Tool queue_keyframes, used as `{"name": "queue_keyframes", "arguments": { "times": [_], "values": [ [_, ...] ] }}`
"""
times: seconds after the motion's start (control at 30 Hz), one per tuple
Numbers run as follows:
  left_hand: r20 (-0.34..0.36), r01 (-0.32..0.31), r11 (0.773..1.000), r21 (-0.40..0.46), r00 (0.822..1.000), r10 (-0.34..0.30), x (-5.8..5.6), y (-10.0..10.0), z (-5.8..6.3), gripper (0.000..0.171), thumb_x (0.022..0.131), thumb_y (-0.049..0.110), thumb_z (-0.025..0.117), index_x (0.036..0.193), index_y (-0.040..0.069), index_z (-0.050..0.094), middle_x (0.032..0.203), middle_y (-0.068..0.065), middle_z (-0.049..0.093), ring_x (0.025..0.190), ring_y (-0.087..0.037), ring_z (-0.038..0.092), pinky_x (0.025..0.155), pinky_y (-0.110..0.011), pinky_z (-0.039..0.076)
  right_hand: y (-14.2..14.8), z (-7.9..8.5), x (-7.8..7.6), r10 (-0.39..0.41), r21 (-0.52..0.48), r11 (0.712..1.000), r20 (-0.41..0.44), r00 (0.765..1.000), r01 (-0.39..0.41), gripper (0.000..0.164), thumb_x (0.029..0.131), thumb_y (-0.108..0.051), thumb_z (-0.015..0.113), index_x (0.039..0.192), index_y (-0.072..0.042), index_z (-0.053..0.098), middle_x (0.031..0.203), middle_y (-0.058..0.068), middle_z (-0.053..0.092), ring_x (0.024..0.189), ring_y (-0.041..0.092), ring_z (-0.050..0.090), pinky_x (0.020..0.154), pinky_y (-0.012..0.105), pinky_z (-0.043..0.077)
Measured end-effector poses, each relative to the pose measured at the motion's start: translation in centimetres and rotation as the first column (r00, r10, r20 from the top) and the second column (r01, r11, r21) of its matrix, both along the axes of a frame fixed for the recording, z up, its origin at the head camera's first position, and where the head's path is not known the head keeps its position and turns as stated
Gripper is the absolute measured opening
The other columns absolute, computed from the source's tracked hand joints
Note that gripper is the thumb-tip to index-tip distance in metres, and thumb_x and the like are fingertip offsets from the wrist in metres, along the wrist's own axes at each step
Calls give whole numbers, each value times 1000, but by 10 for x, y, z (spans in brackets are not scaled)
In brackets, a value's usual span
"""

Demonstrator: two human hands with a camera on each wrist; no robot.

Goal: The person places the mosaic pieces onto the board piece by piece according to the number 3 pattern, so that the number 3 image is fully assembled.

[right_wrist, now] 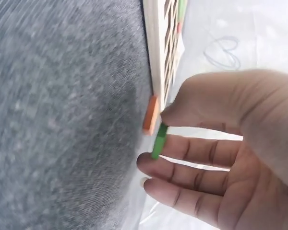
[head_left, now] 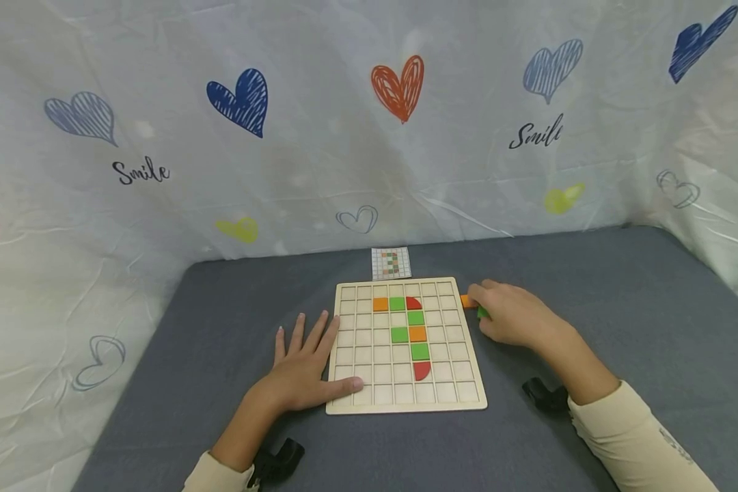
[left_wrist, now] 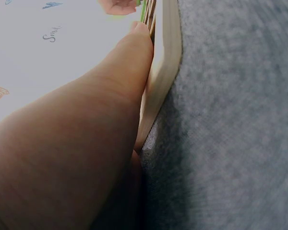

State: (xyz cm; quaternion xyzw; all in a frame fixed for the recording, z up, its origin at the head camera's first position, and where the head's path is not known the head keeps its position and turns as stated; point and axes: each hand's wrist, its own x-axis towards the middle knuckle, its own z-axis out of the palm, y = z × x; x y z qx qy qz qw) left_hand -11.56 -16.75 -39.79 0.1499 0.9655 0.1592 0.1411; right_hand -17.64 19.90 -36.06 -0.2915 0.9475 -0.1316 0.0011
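Note:
A wooden grid board [head_left: 352,391] lies on the table, with orange and green square tiles and red rounded tiles forming a figure in its cells. My left hand [head_left: 307,372] rests with spread fingers along the board's left side, its thumb over the lower left corner. Beyond the board's right edge, my right hand [head_left: 516,316] pinches a green tile [right_wrist: 160,141] between thumb and fingers. Beside that hand, an orange tile [right_wrist: 150,115] lies on the cloth against the board's edge.
A small printed pattern card [head_left: 391,264] lies just behind the board. Grey cloth [head_left: 234,342] covers the table. A white curtain [head_left: 320,157] printed with hearts hangs at the back and sides. Black wrist straps [head_left: 544,395] show at both wrists.

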Motion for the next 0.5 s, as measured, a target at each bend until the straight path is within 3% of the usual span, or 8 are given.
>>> {"name": "queue_keyframes", "arguments": {
  "times": [0.23, 0.5],
  "values": [
    [-3, 0, 1000, -3, 1000, 0, 0, 0, -3, 114, 82, 83, 53, 164, 19, 6, 168, -8, -1, 149, -39, -16, 110, -67, -15, -13, 5, 8, 63, -70, 996, 58, 996, -58, 24, 83, 6, 61, 105, -5, 64, 90, 2, 57, 67, 13, 44, 59, 31, 39],
    [-8, -4, 1000, -19, 1000, 4, -1, 0, -5, 115, 81, 85, 52, 164, 20, 6, 168, -7, -1, 149, -38, -16, 110, -67, -15, -31, 7, 20, 205, -118, 972, -1, 979, -204, 25, 81, 11, 61, 98, -6, 66, 89, 0, 59, 76, 12, 50, 67, 29, 46]
  ]
}}
